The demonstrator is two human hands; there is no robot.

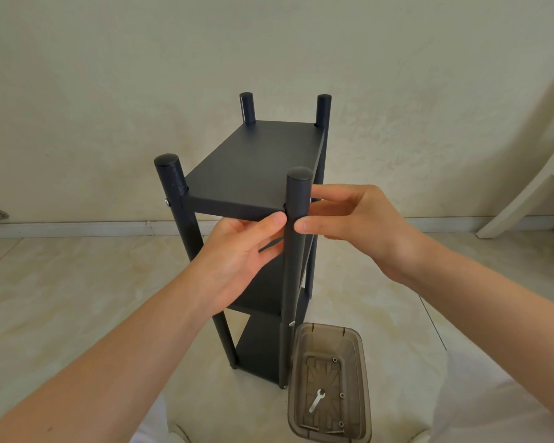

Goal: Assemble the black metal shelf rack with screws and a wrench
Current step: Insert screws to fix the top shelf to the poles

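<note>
1. The rack point(263, 292) stands upright on the floor directly under my hands. It is tall and narrow, so I judge a hard sideways push from my grip could tip it.
2. My left hand point(237, 254) pinches the front rim of the top shelf point(256, 161), thumb on its face and fingers curled beneath, just left of the post. If that pinch sags, the joint would likely slip out of line.
3. My right hand point(359, 219) closes round the near post point(296, 266) at the shelf joint, thumb in front and fingers behind. Those fingers hide the joint, so I cannot tell whether they hold a screw. Twisting the post here could bind it.
4. The tray point(360, 353) sits on the floor below my grip, just beside the rack's foot. Anything I drop may miss it.
5. The wrench point(316, 400) lies in the tray, well below both hands. Reaching for it means freeing a hand, and the joint may shift.
6. One screw head point(167, 203) shows on the post left of my grip. A screw started crooked could jam its thread.
</note>
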